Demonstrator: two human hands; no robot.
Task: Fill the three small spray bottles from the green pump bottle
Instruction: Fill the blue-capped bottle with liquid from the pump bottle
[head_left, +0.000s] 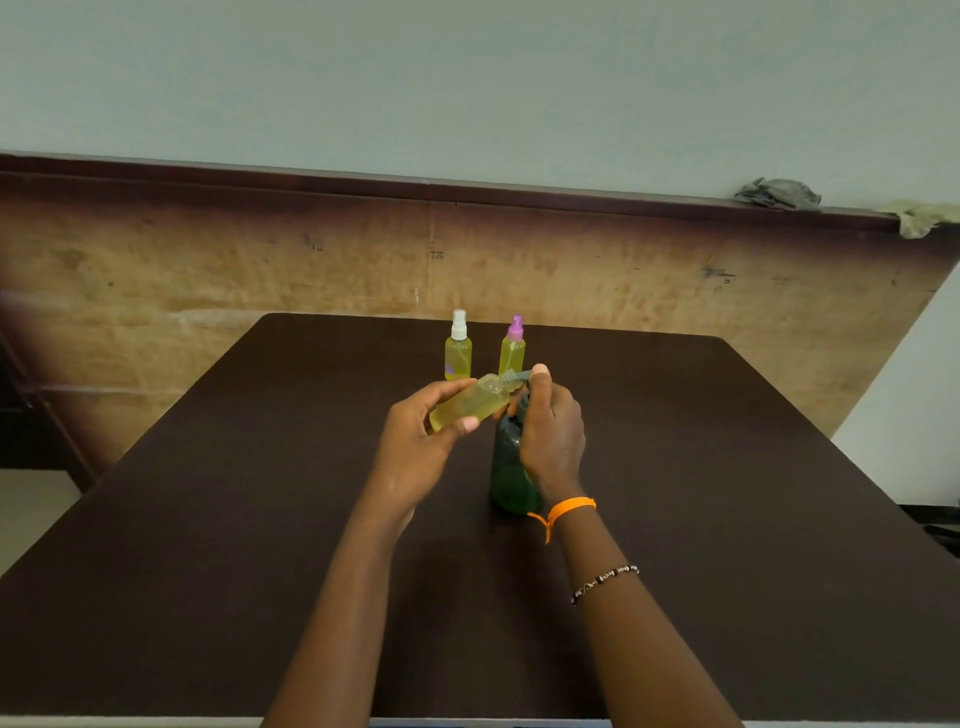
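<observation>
The left hand (434, 421) curls round the uncapped spray bottle (470, 405), tilting its neck to the spout of the green pump bottle (511, 467) standing mid tabletop (727, 519). The right hand (550, 431) wraps the pump, thumb pressing its head. Two capped spray bottles (458, 348) stand behind. The little bottle looks light, thin-walled and likely slick if dribbled; best held around its middle

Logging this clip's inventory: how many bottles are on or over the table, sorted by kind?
Small spray bottles: 3, white-capped and purple-capped standing at the back, one uncapped held tilted in the left hand.
Green pump bottle: 1, under the right hand.
Total: 4 bottles.
</observation>
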